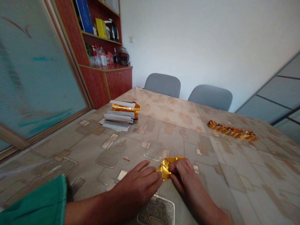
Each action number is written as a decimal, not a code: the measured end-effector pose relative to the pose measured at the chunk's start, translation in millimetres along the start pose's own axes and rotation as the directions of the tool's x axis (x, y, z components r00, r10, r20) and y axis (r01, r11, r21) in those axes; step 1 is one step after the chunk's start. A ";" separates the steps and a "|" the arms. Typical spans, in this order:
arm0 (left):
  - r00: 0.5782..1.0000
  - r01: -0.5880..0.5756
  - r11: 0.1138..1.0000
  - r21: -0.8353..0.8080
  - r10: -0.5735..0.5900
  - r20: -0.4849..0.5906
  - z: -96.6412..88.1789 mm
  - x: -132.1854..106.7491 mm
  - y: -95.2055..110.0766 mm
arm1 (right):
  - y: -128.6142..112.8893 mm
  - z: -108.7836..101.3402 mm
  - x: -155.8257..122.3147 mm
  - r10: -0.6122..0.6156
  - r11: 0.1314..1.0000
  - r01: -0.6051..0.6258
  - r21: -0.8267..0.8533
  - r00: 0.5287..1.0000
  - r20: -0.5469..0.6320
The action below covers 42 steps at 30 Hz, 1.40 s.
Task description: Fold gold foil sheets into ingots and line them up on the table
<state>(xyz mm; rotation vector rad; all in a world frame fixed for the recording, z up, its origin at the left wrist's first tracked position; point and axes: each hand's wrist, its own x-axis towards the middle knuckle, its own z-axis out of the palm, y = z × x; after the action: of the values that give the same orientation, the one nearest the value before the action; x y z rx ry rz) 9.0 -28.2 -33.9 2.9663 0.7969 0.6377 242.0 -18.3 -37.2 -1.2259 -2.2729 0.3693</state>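
Gold foil sheets (125, 108) and white papers (118, 118) sit far off on the left of the table (56, 150). Near us, the left hand (137, 187) and right hand (187, 178) hold a folded gold foil piece (166, 168) in a narrow pinch between them. A gold foil chain (232, 130) lies far right.

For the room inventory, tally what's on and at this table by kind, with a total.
Gold foil piece: 1
Folded gold foil chain: 1
Stack of papers and gold foil: 1
Grey chairs: 2
Total: 5
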 end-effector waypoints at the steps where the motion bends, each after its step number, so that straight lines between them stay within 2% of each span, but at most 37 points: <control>1: 1.000 0.011 1.000 -0.004 -0.011 0.012 -1.8 -1.9 1.0 | 0.3 -0.9 0.2 -0.007 1.000 0.007 -0.007 1.000 0.006; 4: 0.999 0.038 0.999 -0.016 -0.037 0.020 -7.0 -6.9 3.3 | 0.3 -2.1 2.1 -0.051 0.998 0.052 -0.031 0.998 0.030; 6: 0.998 0.065 0.998 -0.016 -0.066 -0.017 -8.4 -10.8 4.4 | 0.1 -2.3 3.4 -0.072 0.996 0.073 -0.043 0.997 0.043; 11: 0.988 0.145 0.989 -0.028 -0.146 -0.055 -5.3 -21.1 6.0 | -0.4 -4.1 3.8 -0.069 0.997 0.071 -0.038 0.997 0.033; 15: 0.991 0.103 0.995 -0.013 -0.103 -0.088 -8.1 -14.2 7.1 | -0.9 -5.7 3.1 -0.075 0.997 0.076 -0.008 0.996 0.037; 19: 0.999 -0.001 1.000 0.002 0.001 -0.043 -10.3 10.0 9.8 | -1.7 -5.4 2.8 -0.063 0.998 0.063 0.016 0.998 0.020; 22: 0.999 -0.024 1.000 0.011 0.024 -0.025 -4.9 20.5 11.0 | -2.3 -6.8 3.0 -0.044 0.999 0.044 0.030 0.999 0.021; 28: 1.000 0.022 0.999 -0.028 -0.023 -0.018 2.1 14.0 9.6 | -4.1 -11.3 1.9 -0.045 0.994 0.044 0.099 0.999 0.012; 35: 1.000 0.012 0.999 -0.042 -0.011 0.011 4.1 14.9 6.5 | -5.0 -4.8 -0.6 0.035 0.986 -0.029 0.166 0.999 -0.035; 42: 0.999 0.041 0.993 -0.109 -0.040 0.008 -1.3 5.1 4.8 | 3.0 -6.9 0.1 0.006 0.982 -0.001 0.191 1.000 -0.023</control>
<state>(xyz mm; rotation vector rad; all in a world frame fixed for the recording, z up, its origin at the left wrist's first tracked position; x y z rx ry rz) 14.9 -30.1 -30.3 2.8450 0.7928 0.6487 247.9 -16.6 -32.9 -1.1305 -2.1594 0.5582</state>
